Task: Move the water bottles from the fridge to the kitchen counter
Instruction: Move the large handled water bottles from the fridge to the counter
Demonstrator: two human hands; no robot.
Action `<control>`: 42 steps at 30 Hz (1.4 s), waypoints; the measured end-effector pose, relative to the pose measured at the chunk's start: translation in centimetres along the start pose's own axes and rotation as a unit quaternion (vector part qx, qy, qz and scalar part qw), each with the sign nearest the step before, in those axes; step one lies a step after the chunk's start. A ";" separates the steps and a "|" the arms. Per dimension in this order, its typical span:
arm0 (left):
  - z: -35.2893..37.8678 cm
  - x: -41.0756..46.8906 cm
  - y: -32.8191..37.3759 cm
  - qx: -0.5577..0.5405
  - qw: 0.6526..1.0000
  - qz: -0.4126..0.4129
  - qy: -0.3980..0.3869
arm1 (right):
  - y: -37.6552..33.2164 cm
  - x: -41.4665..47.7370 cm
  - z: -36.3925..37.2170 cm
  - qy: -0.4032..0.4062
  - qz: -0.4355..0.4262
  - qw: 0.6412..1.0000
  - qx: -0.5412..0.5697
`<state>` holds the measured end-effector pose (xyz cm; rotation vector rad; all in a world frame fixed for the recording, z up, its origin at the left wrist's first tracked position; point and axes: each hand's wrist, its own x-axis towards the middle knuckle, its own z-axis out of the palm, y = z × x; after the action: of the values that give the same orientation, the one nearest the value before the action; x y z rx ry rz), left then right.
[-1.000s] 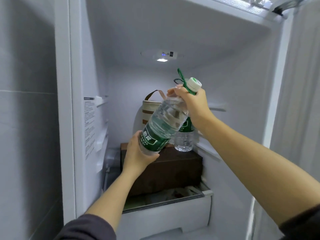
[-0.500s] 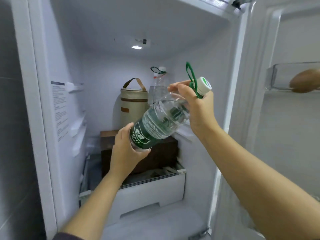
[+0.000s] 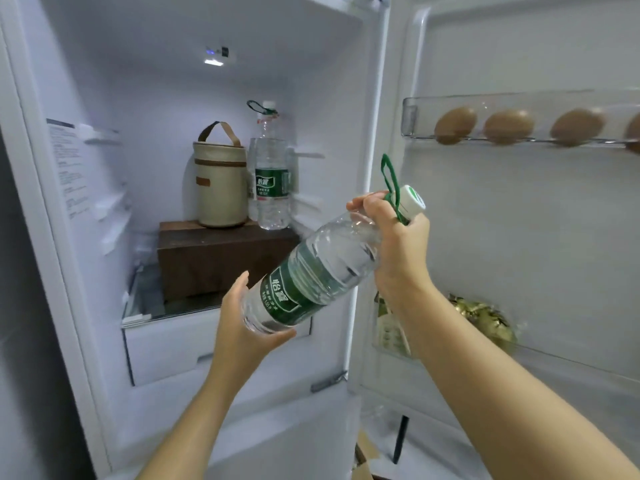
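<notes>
Faces an open white fridge [image 3: 145, 98], smooth-walled and lit from above, its door [image 3: 519, 220] swung out on the right. Sees inside a dark brown box [image 3: 214, 258] carrying a beige cylindrical bag [image 3: 220, 188] with a strap handle and, just beside it, an upright second water bottle [image 3: 272, 181]. Holds the water bottle [image 3: 311, 282], clear ribbed plastic with a green label, tilted in front of the opening, hiding the box's right end. Cups its base in the left hand [image 3: 242, 334], fingers curled round; clamps its neck with the right hand [image 3: 398, 244] below the white cap [image 3: 412, 200] and green loop [image 3: 389, 174]. Sees brown eggs [image 3: 455, 124] in the clear door shelf [image 3: 410, 116]
</notes>
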<state>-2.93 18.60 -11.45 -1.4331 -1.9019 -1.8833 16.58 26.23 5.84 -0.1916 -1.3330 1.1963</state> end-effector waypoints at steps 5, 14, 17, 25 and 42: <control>1.5 -5.6 1.0 -0.150 0.986 -0.070 -0.005 | -1.6 -3.0 -2.8 0.013 0.010 1.000 -0.010; 2.6 -7.7 2.8 -0.525 0.785 -0.318 -0.083 | -2.7 -6.3 -4.8 0.013 0.010 0.999 -0.032; 3.6 -7.9 1.7 -0.541 0.746 -0.372 -0.110 | -2.6 -7.0 -5.8 0.000 0.015 0.998 -0.057; 6.1 -10.6 -0.7 -0.533 0.707 -0.431 -0.173 | -0.8 -10.6 -9.5 0.031 0.007 0.990 -0.136; 13.7 -20.6 4.8 -0.477 0.617 -0.549 -0.302 | -6.7 -22.3 -20.2 0.212 -0.015 0.964 -0.161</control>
<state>18.64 18.04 -24.47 -1.0936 -2.5041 -3.8864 41.38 16.77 -9.89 -0.6242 -1.1333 0.8443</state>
